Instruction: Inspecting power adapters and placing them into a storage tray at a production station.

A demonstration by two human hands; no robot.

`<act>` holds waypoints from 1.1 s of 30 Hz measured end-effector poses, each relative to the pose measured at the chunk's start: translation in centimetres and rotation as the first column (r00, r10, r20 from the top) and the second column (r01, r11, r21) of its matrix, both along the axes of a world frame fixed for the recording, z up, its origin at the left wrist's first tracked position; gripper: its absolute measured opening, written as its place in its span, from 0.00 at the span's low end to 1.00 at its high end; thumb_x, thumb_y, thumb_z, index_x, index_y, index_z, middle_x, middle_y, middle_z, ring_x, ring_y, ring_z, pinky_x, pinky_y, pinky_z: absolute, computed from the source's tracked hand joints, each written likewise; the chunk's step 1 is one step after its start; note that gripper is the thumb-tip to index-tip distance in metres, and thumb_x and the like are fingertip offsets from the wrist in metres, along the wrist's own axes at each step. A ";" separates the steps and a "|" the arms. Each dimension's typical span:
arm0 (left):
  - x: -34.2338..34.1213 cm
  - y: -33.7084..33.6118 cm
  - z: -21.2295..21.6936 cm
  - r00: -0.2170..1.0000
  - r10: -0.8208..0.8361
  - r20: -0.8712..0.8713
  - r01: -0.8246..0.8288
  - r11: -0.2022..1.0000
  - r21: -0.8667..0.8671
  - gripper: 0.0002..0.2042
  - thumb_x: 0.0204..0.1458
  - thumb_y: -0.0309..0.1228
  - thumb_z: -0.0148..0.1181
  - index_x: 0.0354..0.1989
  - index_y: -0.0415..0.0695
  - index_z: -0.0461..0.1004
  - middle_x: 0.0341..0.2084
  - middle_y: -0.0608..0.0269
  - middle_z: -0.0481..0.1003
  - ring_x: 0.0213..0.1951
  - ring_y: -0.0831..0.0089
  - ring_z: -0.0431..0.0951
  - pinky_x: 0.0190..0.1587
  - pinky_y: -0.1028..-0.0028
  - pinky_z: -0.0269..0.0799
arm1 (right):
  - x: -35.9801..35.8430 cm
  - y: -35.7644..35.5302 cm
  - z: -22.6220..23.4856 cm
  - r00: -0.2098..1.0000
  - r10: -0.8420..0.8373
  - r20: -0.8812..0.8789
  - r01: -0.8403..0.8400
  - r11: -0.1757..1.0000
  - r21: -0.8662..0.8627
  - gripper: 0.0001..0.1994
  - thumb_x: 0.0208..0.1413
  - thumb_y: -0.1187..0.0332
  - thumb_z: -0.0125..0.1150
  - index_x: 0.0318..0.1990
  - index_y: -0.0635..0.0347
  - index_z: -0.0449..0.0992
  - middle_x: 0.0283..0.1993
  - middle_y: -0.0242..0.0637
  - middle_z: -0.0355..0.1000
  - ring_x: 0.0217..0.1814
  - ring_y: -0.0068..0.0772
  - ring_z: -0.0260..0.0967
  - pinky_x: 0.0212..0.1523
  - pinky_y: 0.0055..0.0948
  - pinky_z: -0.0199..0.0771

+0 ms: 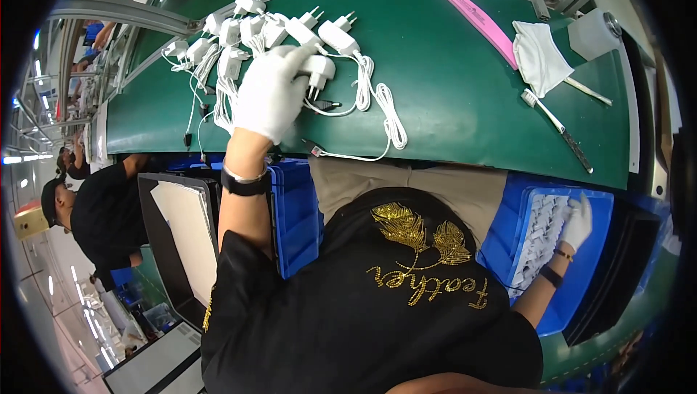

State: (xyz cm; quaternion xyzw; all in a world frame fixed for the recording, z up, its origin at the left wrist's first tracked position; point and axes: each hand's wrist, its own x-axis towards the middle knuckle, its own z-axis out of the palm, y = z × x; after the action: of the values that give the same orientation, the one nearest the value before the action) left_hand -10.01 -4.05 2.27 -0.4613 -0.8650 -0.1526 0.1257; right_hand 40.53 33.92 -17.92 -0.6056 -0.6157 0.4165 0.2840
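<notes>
A: What remains?
B: Apparently the chargers (229, 33) near the surface's (457, 104) far left corner; the left hand (267, 96) pinches one.
A: Done?
B: Cannot tell; the right hand's (577, 226) grip, inside the blue box (594, 252), is unclear.

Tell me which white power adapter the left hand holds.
The power adapter pinched by the gloved left hand, prongs toward the wearer; the others lie beyond it or to its left.

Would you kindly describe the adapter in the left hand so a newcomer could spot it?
On the green tabletop, find the cluster of white adapters left of centre. Near its right edge, the gloved left hand holds a two-pin adapter, whose pins point toward the wearer; two neighbours point theirs away.
</notes>
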 end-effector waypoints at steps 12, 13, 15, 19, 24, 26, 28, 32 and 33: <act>-3.7 -2.2 0.0 0.891 0.119 0.439 -0.171 0.982 0.081 0.13 0.54 0.28 0.56 0.47 0.47 0.78 0.43 0.49 0.78 0.48 0.51 0.78 0.50 0.60 0.73 | -36.0 -18.9 21.6 0.452 0.878 0.160 -0.768 0.291 0.571 0.22 0.62 0.62 0.59 0.63 0.53 0.70 0.41 0.41 0.77 0.37 0.28 0.76 0.37 0.28 0.77; -4.1 -1.9 0.4 0.811 0.250 0.529 -0.341 0.937 0.080 0.13 0.55 0.29 0.55 0.48 0.47 0.78 0.44 0.48 0.78 0.49 0.50 0.77 0.51 0.59 0.73 | -38.4 -19.6 21.4 0.445 0.834 0.325 -0.809 0.219 0.546 0.23 0.61 0.60 0.57 0.63 0.51 0.68 0.41 0.44 0.76 0.38 0.36 0.77 0.38 0.34 0.77; -4.5 -0.1 0.6 0.871 0.264 0.414 -0.282 0.959 -0.020 0.16 0.56 0.34 0.55 0.52 0.45 0.76 0.43 0.47 0.79 0.49 0.51 0.78 0.52 0.60 0.73 | -43.1 -21.0 20.5 0.358 0.762 0.539 -0.908 0.151 0.391 0.22 0.61 0.58 0.53 0.62 0.48 0.66 0.43 0.48 0.75 0.41 0.49 0.76 0.40 0.43 0.77; -5.5 4.1 0.6 0.906 0.324 0.272 -0.258 0.933 -0.253 0.26 0.56 0.45 0.56 0.60 0.42 0.71 0.43 0.44 0.79 0.51 0.51 0.78 0.54 0.61 0.72 | -48.2 -20.9 17.9 0.251 0.733 0.633 -0.968 0.185 0.170 0.22 0.59 0.60 0.55 0.61 0.49 0.66 0.45 0.53 0.73 0.41 0.55 0.75 0.42 0.47 0.77; -5.1 5.9 0.0 0.925 0.246 0.288 -0.184 0.956 -0.227 0.26 0.51 0.40 0.60 0.56 0.39 0.71 0.46 0.41 0.78 0.48 0.49 0.79 0.53 0.61 0.73 | -45.4 -16.3 16.7 0.319 0.828 0.462 -0.919 0.150 0.365 0.23 0.59 0.64 0.57 0.62 0.54 0.64 0.44 0.52 0.74 0.41 0.48 0.77 0.40 0.43 0.79; -4.4 6.5 0.2 0.959 0.158 0.236 -0.118 0.977 -0.176 0.24 0.50 0.37 0.61 0.54 0.37 0.71 0.46 0.40 0.77 0.46 0.49 0.80 0.53 0.61 0.74 | -42.1 -14.9 17.4 0.405 0.822 -0.402 -0.902 0.432 -0.025 0.24 0.60 0.67 0.60 0.62 0.61 0.63 0.48 0.49 0.75 0.42 0.39 0.78 0.38 0.37 0.80; -3.7 6.7 1.1 0.938 0.064 0.340 -0.087 0.995 0.053 0.24 0.49 0.34 0.61 0.54 0.36 0.71 0.47 0.41 0.77 0.44 0.51 0.81 0.51 0.64 0.75 | -39.0 -14.8 18.2 0.346 0.673 -0.653 -0.899 0.437 -0.025 0.24 0.60 0.67 0.60 0.62 0.63 0.63 0.51 0.48 0.73 0.43 0.37 0.78 0.39 0.35 0.81; -0.5 6.6 2.8 0.932 -0.156 0.326 0.008 0.911 0.413 0.25 0.49 0.29 0.61 0.56 0.36 0.67 0.41 0.49 0.77 0.33 0.62 0.81 0.40 0.69 0.76 | -33.9 -16.4 19.6 0.171 0.394 -0.903 -0.895 0.446 0.025 0.29 0.60 0.67 0.61 0.66 0.65 0.58 0.58 0.51 0.69 0.46 0.40 0.77 0.42 0.36 0.82; 0.6 6.4 3.1 0.928 -0.172 0.330 0.023 0.912 0.410 0.25 0.49 0.29 0.61 0.56 0.36 0.67 0.41 0.49 0.77 0.33 0.62 0.81 0.40 0.69 0.76 | -33.0 -16.8 19.8 0.094 0.350 -0.932 -0.900 0.430 0.071 0.32 0.60 0.67 0.61 0.68 0.65 0.56 0.60 0.52 0.68 0.47 0.42 0.77 0.44 0.37 0.83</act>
State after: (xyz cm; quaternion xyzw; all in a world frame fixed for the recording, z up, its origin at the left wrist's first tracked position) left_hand -9.43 2.36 5.32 -0.4335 -0.7992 -0.4134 0.0490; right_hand 7.51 17.10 1.89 -0.0071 -0.4420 0.8857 0.1416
